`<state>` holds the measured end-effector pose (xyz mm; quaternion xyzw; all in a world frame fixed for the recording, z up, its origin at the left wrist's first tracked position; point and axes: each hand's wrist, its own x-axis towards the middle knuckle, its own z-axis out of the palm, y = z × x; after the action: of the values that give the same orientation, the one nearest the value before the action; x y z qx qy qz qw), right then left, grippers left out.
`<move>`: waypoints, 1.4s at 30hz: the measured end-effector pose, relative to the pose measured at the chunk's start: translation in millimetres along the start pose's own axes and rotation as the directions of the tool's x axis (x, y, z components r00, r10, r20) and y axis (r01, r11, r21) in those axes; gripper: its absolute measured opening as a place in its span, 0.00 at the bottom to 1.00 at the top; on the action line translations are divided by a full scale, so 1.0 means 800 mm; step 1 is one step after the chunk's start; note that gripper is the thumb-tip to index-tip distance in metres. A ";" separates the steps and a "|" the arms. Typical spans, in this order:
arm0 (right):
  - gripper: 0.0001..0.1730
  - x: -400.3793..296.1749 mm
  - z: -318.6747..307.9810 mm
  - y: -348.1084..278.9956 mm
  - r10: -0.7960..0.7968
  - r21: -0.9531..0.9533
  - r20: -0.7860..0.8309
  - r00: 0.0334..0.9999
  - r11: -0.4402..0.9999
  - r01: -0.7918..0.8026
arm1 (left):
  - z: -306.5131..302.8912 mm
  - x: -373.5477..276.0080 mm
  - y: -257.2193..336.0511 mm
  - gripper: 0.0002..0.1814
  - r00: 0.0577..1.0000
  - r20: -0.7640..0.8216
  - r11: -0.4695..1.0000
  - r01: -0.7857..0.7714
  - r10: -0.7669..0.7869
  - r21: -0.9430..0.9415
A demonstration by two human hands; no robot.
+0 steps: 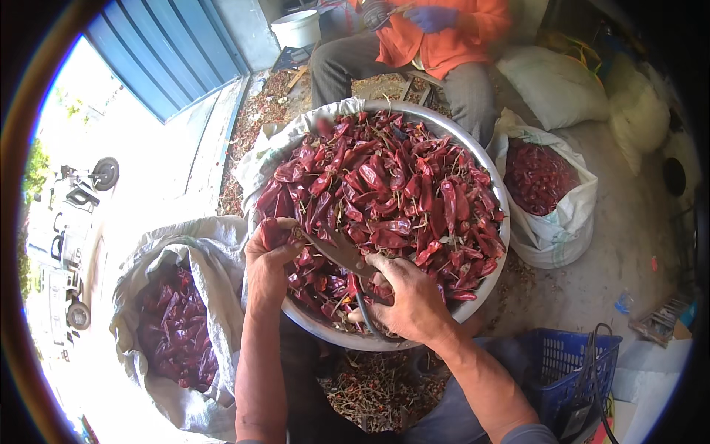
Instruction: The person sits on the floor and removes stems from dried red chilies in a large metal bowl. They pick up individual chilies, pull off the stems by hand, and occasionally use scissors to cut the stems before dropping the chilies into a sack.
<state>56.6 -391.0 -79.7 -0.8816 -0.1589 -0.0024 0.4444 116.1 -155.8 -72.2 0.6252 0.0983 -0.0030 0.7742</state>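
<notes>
A wide metal basin (496, 266) heaped with dried red chili peppers (383, 183) stands before me. My left hand (269, 258) pinches one dried red chili (273, 233) above the basin's left edge, its stem end facing right. Scissors (344, 255) with dark, worn blades are gripped in my right hand (405, 294) by their looped handles. The blade tips reach the stem end of the held chili; whether they touch it I cannot tell. Part of the far handle is hidden behind my fingers.
White woven sacks of chilies stand at left (216, 294) and right (560, 238). Cut stems (383, 394) litter the floor between my legs. A blue plastic crate (577, 355) sits at lower right. Across the basin, a person in orange (432, 33) sits with gloved hands raised.
</notes>
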 end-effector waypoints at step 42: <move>0.34 -0.008 0.010 0.001 0.001 0.143 0.012 1.000 0.990 -0.003 | 0.011 -0.003 -0.007 0.14 0.994 0.097 0.988 0.031 -0.046 0.149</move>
<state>49.9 -387.3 -85.9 -0.8477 -0.1604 0.0148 0.5055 114.3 -166.0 -75.5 0.6778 0.0712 -0.0565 0.7296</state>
